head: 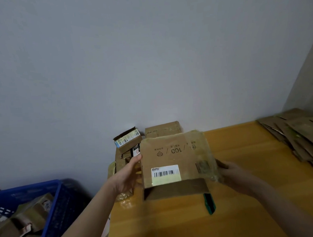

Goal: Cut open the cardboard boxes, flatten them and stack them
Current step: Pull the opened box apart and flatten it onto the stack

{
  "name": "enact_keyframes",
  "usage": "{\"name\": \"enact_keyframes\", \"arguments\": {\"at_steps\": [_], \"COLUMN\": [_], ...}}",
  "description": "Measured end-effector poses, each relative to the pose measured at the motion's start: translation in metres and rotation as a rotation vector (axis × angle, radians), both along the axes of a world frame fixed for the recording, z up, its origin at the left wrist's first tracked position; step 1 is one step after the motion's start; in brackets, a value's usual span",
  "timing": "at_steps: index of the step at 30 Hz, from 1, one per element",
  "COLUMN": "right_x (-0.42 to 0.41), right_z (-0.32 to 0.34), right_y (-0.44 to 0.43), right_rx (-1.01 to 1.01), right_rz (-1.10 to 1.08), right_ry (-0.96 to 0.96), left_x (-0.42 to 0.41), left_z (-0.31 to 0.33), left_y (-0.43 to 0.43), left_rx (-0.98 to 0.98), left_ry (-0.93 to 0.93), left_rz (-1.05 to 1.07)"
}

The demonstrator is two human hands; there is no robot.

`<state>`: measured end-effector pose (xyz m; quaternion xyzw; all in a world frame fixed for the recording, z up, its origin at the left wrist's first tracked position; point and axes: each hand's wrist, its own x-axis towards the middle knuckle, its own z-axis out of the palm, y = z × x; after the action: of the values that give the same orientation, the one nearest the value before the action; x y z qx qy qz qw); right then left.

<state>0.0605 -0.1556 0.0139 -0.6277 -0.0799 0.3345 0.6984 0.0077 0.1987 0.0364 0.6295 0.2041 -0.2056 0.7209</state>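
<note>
A brown cardboard box point(174, 157) with a white barcode label and tape on its right side is held above the yellow table point(235, 159). My left hand point(127, 176) grips its left edge, thumb on top. My right hand point(231, 174) holds its right edge, fingers partly hidden behind the cardboard. A green-handled cutter point(209, 203) lies on the table just below the box. A stack of flattened boxes point(298, 136) lies at the table's far right.
Several unopened boxes point(128, 139) stand against the wall behind the held one. A blue plastic crate point(53, 205) with more cardboard boxes sits at the lower left, beside the table. The grey wall rises right behind the table.
</note>
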Motion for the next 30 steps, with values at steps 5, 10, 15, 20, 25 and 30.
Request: {"name": "enact_keyframes", "arguments": {"at_steps": [5,10,15,20,25,30], "right_x": [0.002,0.008,0.01,0.01,0.01,0.016], "right_z": [-0.002,-0.003,-0.009,-0.014,-0.015,-0.016], "right_y": [-0.011,0.001,0.014,0.026,0.029,0.02], "right_rx": [0.232,0.041,-0.116,-0.056,0.0,0.124], "right_rz": [0.087,-0.063,-0.137,-0.271,-0.316,-0.345], "right_ry": [0.264,0.262,0.082,-0.026,-0.034,0.25], "left_x": [0.001,-0.002,-0.001,0.0,-0.002,-0.004], "left_z": [0.0,0.009,0.012,0.015,0.014,0.006], "left_y": [-0.008,-0.008,-0.016,-0.025,-0.034,-0.038], "left_rx": [0.107,0.118,0.158,0.181,0.311,0.756], "left_ry": [-0.103,-0.172,-0.184,-0.253,-0.496,-0.761], "left_rz": [-0.016,-0.084,-0.167,-0.031,-0.048,-0.02]}}
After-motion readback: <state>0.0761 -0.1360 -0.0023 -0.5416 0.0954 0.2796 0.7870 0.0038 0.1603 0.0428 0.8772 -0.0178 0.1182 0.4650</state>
